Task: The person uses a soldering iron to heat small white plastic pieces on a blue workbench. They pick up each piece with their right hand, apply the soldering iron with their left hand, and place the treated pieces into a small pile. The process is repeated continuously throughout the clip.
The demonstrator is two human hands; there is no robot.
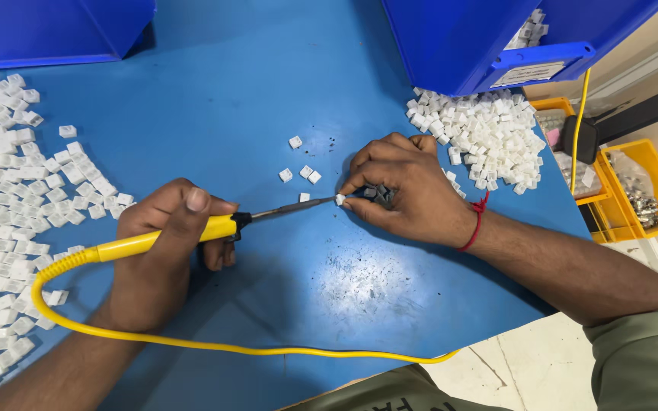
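The right hand (409,194) pinches one small white plastic cube (340,199) between thumb and forefinger, its grip pressed together on the piece and holding it just above the blue counter (230,99), so that one face is turned toward the tool. The heel of this hand rests on the counter, which looks like a way to keep the tiny part steady. A few dark small parts seem tucked under its curled fingers, though they are too hidden to tell apart. A red thread bracelet (475,224) circles the wrist.

The left hand (165,243) wraps its grip shut around the smooth yellow handle of a soldering iron (192,232), thumb laid along the top like holding a pen. The thin dark metal tip meets the held cube. A glossy yellow cable (215,346) loops from the handle's end, beyond the left hand, along the near counter edge.

Away from the held cube, a few loose matching cubes (302,171) lie scattered just beyond it. Farther past the right hand sits a heaped pile of white cubes (481,133) beneath a blue plastic bin (489,38). On the far side of the left hand, a wide flat spread of cubes (17,205) covers the counter. Yellow trays (641,183) with small metal parts stand off the counter's edge, beyond the heaped pile. The counter's matte blue surface is speckled with dark flecks near the held cube.
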